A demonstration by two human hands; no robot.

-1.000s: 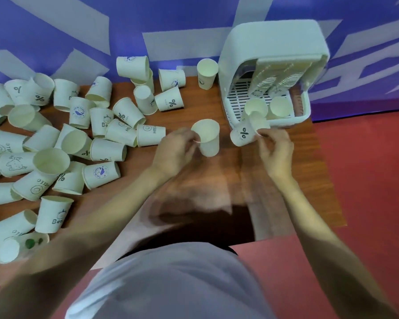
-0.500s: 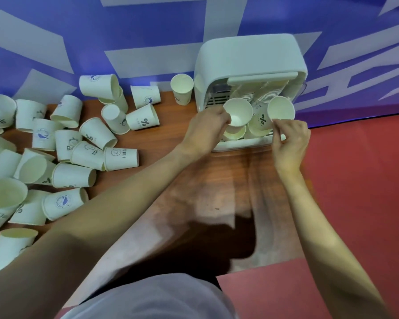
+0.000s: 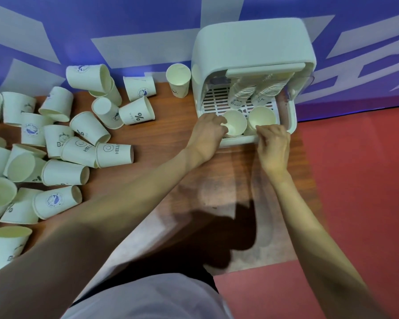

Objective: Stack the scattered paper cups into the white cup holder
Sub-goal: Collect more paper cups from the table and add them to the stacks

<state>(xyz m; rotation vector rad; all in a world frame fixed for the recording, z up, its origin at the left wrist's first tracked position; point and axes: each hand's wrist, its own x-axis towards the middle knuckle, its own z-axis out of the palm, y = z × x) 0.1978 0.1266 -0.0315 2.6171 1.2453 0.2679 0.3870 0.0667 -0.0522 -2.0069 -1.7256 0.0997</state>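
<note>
Reaching forward, both bare arms are stretched out to the boxy white plastic cup holder (image 3: 251, 47) at one o'clock. The left hand (image 3: 209, 132) has its fingers curled round the rim of a pale round paper cup (image 3: 234, 123) lying in the holder's open front. The right hand (image 3: 273, 143) has bent fingers touching the rim of a second pale paper cup (image 3: 262, 117) just beside the first, but a firm hold cannot be told. Behind them, two rows of stacked cups (image 3: 256, 88) are seen inside. The holder is set on a brown wooden table (image 3: 166, 134). Many loose printed paper cups (image 3: 78, 146) are scattered from nine to eleven o'clock. A blue and white wall (image 3: 101, 26) is at twelve o'clock, and a red floor (image 3: 359, 180) at three.
</note>
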